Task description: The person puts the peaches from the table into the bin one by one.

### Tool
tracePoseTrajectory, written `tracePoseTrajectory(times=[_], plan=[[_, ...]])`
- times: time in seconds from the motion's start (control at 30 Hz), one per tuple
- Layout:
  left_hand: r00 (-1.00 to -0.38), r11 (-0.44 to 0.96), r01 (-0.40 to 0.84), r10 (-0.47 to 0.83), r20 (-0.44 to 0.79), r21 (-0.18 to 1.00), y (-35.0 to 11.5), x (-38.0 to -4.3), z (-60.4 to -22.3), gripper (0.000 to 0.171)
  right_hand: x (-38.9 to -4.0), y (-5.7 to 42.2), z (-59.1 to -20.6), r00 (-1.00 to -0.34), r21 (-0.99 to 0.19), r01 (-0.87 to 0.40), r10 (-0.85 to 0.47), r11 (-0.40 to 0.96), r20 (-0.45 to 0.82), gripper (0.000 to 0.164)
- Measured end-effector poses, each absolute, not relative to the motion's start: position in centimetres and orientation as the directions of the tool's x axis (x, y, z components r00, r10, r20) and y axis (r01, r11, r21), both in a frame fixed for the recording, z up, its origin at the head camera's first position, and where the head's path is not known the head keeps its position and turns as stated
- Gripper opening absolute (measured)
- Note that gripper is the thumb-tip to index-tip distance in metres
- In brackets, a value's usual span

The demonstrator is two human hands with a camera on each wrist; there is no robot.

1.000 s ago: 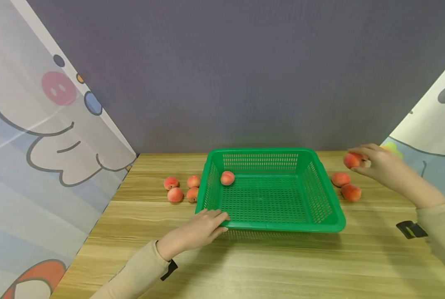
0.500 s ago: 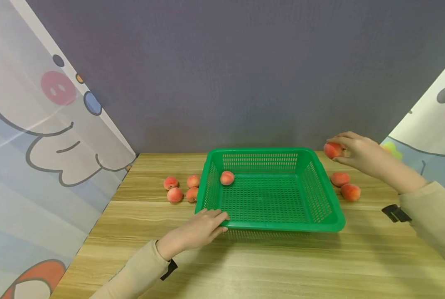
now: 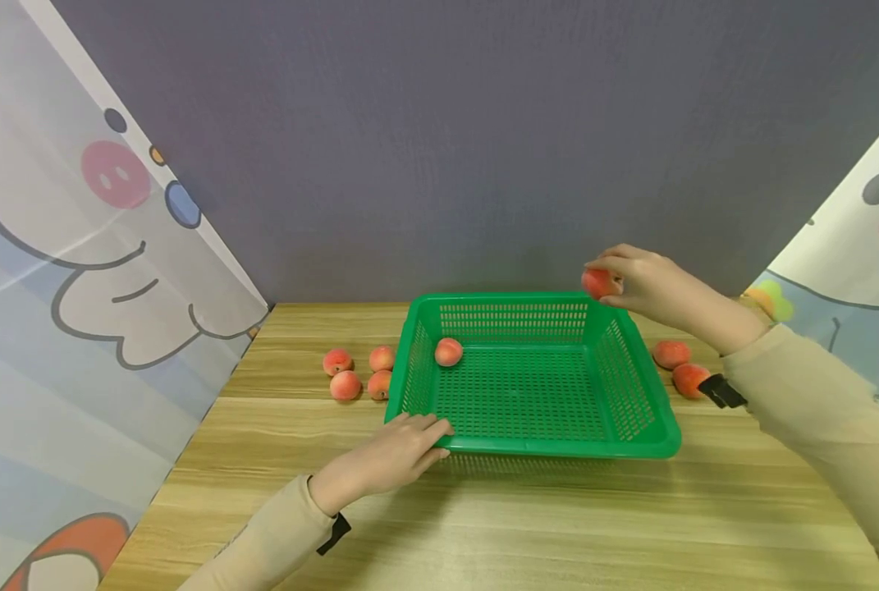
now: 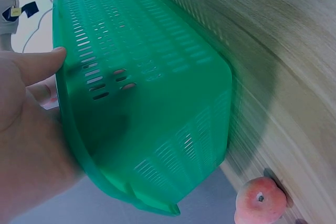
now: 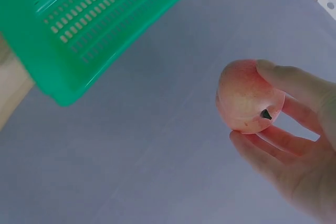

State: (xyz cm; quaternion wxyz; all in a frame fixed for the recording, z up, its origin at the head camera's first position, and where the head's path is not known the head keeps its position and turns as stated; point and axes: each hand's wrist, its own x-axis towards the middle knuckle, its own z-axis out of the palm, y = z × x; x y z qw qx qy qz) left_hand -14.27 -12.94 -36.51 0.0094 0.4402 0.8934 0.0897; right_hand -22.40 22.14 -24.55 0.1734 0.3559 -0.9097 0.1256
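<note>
My right hand (image 3: 653,283) holds a red-orange peach (image 3: 600,284) between thumb and fingers, raised above the back right corner of the green plastic basket (image 3: 557,448). In the right wrist view the peach (image 5: 247,98) shows its dark stem pit, with the thumb on one side and fingers on the other. At the basket's front left corner, my left hand (image 3: 391,460) grips the rim. The left wrist view has its thumb (image 4: 44,65) on the near side of the rim and fingers partly hidden behind. One peach (image 3: 449,352) lies inside the basket, towards the back left.
Several peaches (image 3: 345,386) lie on the wooden table (image 3: 528,533) left of the basket. Two more peaches (image 3: 671,354) sit to its right, one partly behind the right wrist strap (image 3: 721,391). A grey wall (image 3: 483,148) rises behind, with cartoon-printed curtains (image 3: 114,246) at both sides.
My right hand has carried its peach leftward and slightly up, from above the right-hand peaches to over the basket's back right corner. The left hand and the basket have stayed in place.
</note>
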Motion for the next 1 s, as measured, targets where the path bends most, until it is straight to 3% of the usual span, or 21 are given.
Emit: tracePoseTrajectory(times=[0.5,1.0], plan=[[-0.621,0.605,0.777,0.782,0.052,0.176,-12.9,-14.2,-36.6,0.019,-24.7,17.0,-25.9,-0.624,-0.096,-0.764,-0.693,0.638,0.363,0.038],[-0.617,0.605,0.782,0.785,0.051,0.152,-12.8,-14.2,-36.6,0.020,-25.3,12.1,-27.0,-0.671,-0.171,-0.740,-0.702,0.650,0.238,0.041]])
